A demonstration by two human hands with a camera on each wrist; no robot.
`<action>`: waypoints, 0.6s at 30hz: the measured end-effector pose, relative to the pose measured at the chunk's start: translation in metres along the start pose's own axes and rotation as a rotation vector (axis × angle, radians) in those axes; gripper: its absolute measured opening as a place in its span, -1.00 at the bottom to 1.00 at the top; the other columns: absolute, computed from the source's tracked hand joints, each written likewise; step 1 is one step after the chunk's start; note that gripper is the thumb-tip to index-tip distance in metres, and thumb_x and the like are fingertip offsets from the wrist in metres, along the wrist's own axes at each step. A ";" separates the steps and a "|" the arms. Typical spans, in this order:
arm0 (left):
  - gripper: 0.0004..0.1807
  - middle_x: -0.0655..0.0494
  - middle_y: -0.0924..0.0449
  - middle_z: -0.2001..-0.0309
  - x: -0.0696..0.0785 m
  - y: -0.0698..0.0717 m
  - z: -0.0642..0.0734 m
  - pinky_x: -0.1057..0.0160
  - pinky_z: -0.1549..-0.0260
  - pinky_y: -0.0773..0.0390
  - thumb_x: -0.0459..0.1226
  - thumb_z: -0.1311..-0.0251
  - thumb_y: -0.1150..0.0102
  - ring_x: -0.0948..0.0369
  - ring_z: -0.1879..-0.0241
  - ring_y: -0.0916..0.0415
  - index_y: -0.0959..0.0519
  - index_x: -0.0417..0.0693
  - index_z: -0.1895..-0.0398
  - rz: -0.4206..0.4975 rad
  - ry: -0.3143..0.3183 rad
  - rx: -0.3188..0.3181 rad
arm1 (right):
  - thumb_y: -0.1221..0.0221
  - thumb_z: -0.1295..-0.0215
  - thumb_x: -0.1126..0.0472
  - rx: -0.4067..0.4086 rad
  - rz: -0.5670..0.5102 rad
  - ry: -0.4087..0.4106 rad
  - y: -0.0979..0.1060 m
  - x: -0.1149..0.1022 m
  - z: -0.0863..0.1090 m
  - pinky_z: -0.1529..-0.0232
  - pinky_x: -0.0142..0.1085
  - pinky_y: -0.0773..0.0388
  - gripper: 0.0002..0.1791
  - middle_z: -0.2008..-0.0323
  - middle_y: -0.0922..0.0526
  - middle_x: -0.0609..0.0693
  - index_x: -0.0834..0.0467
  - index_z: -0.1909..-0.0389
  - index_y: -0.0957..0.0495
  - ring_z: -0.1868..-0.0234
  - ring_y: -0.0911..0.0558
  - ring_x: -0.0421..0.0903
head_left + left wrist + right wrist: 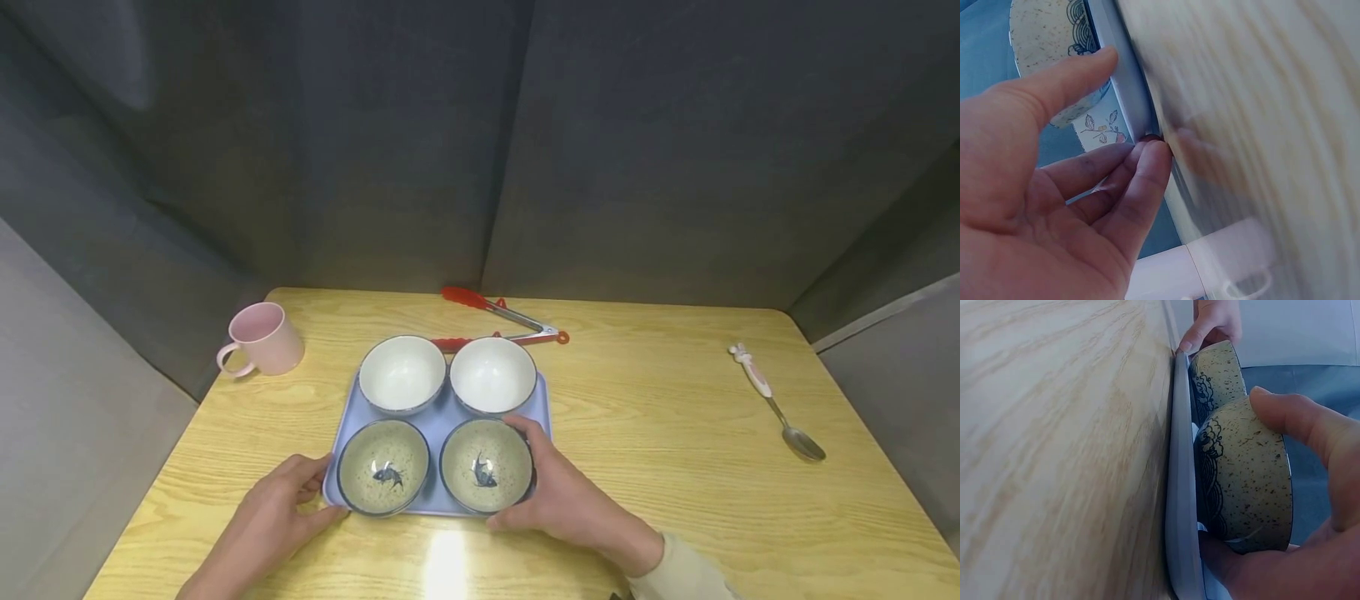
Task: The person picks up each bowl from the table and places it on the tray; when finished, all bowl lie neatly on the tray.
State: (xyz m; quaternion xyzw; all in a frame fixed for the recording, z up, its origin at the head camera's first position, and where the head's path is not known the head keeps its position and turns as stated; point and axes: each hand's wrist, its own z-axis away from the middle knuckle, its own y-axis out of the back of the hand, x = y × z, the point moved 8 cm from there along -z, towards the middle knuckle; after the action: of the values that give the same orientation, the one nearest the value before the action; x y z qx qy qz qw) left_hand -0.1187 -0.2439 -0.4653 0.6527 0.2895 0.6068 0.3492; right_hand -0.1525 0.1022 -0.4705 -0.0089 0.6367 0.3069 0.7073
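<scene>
A light blue tray (438, 427) bears two white bowls (402, 373) at the back and two speckled bowls in front, each with a blue fish painted inside. My left hand (268, 515) holds the tray's front left corner, fingertips at the side edge and thumb along the front, beside the left speckled bowl (384, 467). My right hand (557, 493) grips the right speckled bowl (486, 465) around its right side. In the right wrist view that bowl (1249, 478) stands upright over the tray, thumb and fingers spread across its outer wall.
A pink mug (267, 340) stands at the back left. Open red-tipped tongs (517, 315) lie behind the tray, one arm partly hidden by the bowls. On the far right lies a spoon (776, 407) with a pink and white handle. Dark cloth (637, 167) hangs behind the wooden table (660, 400).
</scene>
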 end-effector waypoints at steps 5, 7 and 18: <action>-0.27 0.22 -0.76 0.10 0.000 0.000 0.000 0.27 0.00 -0.92 -0.22 -0.10 -0.77 0.22 0.06 -0.79 -0.71 -0.30 -0.33 -0.005 0.000 0.011 | -0.81 0.12 0.11 0.001 0.012 0.013 -0.001 -0.002 0.002 -0.79 0.39 -0.15 0.41 -0.67 -0.34 0.20 -0.04 -0.72 -0.13 -0.70 -0.34 0.25; -0.28 0.22 -0.76 0.11 -0.001 0.000 0.000 0.26 0.00 -0.92 -0.22 -0.09 -0.78 0.22 0.06 -0.79 -0.71 -0.29 -0.32 -0.007 0.001 0.014 | -0.81 0.12 0.10 0.003 0.017 0.016 -0.001 -0.002 0.003 -0.79 0.40 -0.15 0.41 -0.67 -0.35 0.22 -0.04 -0.73 -0.13 -0.70 -0.34 0.26; -0.28 0.24 -0.75 0.11 0.000 0.001 0.000 0.23 0.00 -0.92 -0.22 -0.09 -0.78 0.22 0.06 -0.79 -0.71 -0.30 -0.32 -0.012 -0.023 0.028 | -0.79 0.09 0.06 0.015 0.025 0.048 -0.002 -0.003 0.005 -0.77 0.30 -0.19 0.40 -0.63 -0.41 0.12 -0.05 -0.73 -0.13 -0.67 -0.39 0.17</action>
State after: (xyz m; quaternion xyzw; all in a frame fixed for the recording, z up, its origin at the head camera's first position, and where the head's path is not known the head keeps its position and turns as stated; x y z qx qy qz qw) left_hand -0.1182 -0.2444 -0.4639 0.6627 0.2979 0.5932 0.3466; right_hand -0.1475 0.1010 -0.4674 -0.0030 0.6557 0.3107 0.6881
